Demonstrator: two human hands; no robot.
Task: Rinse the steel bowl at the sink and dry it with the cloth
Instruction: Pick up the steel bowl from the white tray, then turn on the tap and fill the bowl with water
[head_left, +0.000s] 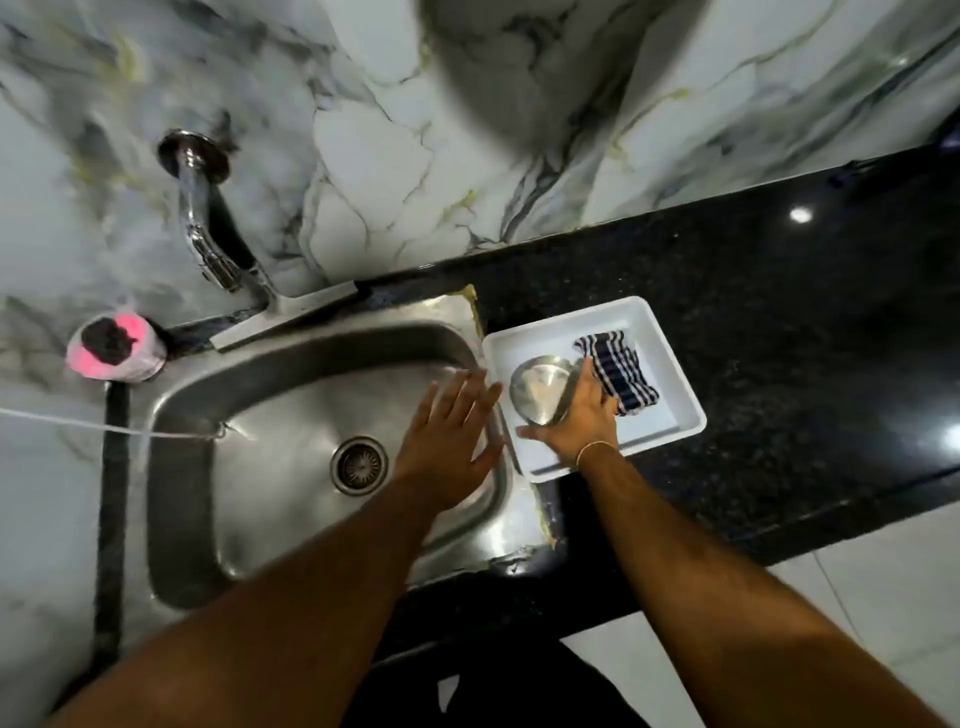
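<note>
Our right hand (576, 415) has its grip closed around the rim of the 1 steel bowl (543, 387), which sits in the white tray (670, 364) on the counter (779, 312) at 3 o'clock from the sink (311, 467), probably to carry it under the tap (208, 228). Our left hand (447, 431) hovers flat and empty over the sink's right edge, seemingly ready to help. The 1 striped cloth (618, 379) lies in the tray at 2 o'clock from the bowl, handy for drying.

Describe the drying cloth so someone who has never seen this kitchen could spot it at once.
Right of the steel sink, a white tray sits on the black counter. The cloth lies folded in it, beside the steel bowl under the right hand. It alone is fabric, striped dark blue and white.
</note>
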